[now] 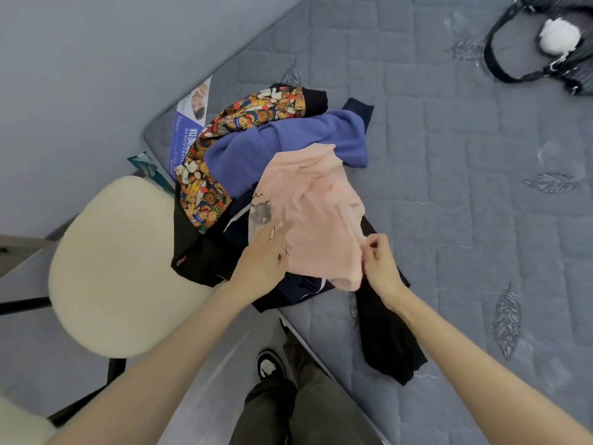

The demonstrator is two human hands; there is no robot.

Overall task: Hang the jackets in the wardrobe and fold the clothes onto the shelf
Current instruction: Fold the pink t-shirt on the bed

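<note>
Surface: grey quilted mattress with leaf stitching, seen from above by the head camera; no wardrobe or shelf is in view.
Pile: the clothes lie heaped at the near corner of the mattress, just in front of both hands.
Pink garment: it lies on top of the pile, crumpled, pale pink, soft knit, with a small grey print near its left edge; its long axis runs from the far end of the pile toward the person, leaning a little to the right.
Right hand: it is the nearer one, the thumb and fingers pinched together on the lower right edge of the pink garment.
Left hand: fingers spread and apart, it rests flat at the left edge of the pink garment and grips nothing.
Below the pink one: blue sweatshirt, bear-print jacket with black lining, dark navy garment, black garment trailing toward the person.
Judgement: the pink garment seems the next piece to lift and fold; the left hand needs to take the opposite edge.
Nearby: cream chair seat on the left, dark handbag well apart at the far right.
</note>
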